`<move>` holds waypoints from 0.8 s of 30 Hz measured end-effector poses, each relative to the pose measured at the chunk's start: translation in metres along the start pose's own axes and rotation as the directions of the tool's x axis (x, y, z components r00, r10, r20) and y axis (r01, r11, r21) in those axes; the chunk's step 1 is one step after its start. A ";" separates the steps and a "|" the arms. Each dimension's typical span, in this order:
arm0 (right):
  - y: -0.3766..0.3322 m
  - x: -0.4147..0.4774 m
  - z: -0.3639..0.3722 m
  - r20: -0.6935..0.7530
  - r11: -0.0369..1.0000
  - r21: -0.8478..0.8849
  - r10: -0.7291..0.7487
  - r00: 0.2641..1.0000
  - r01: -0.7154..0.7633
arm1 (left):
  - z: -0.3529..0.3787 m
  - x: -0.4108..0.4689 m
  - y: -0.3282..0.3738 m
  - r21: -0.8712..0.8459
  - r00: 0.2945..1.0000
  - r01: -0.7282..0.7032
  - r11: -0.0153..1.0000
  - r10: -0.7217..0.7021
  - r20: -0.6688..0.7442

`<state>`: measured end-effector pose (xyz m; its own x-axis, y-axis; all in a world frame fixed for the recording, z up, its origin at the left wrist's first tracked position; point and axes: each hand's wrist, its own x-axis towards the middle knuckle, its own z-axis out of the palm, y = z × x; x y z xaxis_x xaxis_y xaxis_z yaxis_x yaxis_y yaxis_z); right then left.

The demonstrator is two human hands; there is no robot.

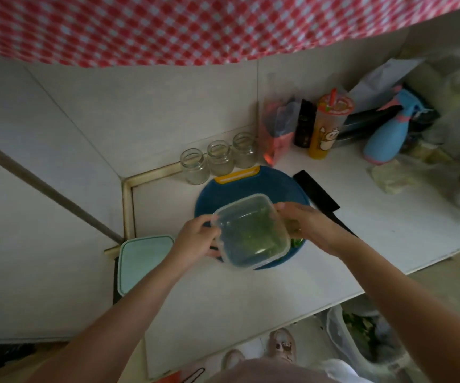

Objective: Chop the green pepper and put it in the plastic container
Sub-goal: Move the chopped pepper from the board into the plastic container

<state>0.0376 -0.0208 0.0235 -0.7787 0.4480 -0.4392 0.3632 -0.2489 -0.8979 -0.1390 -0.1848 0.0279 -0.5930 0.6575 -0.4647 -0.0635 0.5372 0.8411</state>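
Gripping: left hand (195,240) curls on the left edge of the plastic container (240,214); right hand (307,225) grasps its right edge.
Container place: held just above the blue cutting board (223,194), mid tabletop (251,294).
Pepper: chopped green pepper (253,236) shows through the clear walls.
Lid: teal lid (146,261) lies left of the hands, on the tabletop.

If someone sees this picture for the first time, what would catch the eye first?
First, the clear container in the middle, held by the left hand and the right hand above the blue board, with green pepper showing through it. Next, the red checked cloth across the top. Then the three jars behind the board and the mint lid at the left.
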 end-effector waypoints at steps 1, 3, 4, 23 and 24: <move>0.002 0.002 0.000 -0.097 0.991 -0.133 -0.023 0.995 0.010 | 0.007 0.003 0.004 0.016 1.000 -0.022 1.000 0.022 0.015; 0.008 0.008 -0.006 -0.299 0.935 -0.351 -0.055 0.953 -0.056 | 0.019 0.008 0.013 0.021 0.997 -0.050 0.999 0.048 0.067; 0.012 0.011 -0.011 -0.386 0.930 -0.353 -0.049 0.921 -0.099 | 0.022 0.013 0.017 0.008 0.995 -0.043 0.999 0.042 0.095; 0.030 0.051 -0.076 -0.523 0.937 -0.056 0.265 0.810 -0.343 | -0.002 0.093 -0.027 -0.401 0.880 0.383 0.832 -0.461 -0.117; 0.032 0.052 -0.078 -0.527 0.934 -0.070 0.262 0.808 -0.349 | -0.002 0.095 -0.029 -0.418 0.877 0.389 0.821 -0.470 -0.106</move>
<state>0.0484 0.0614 -0.0301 -0.2644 0.7494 -0.6070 0.6474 -0.3286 -0.6877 -0.1957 -0.1391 -0.0403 -0.5748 0.2684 -0.7730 -0.6185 0.4760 0.6252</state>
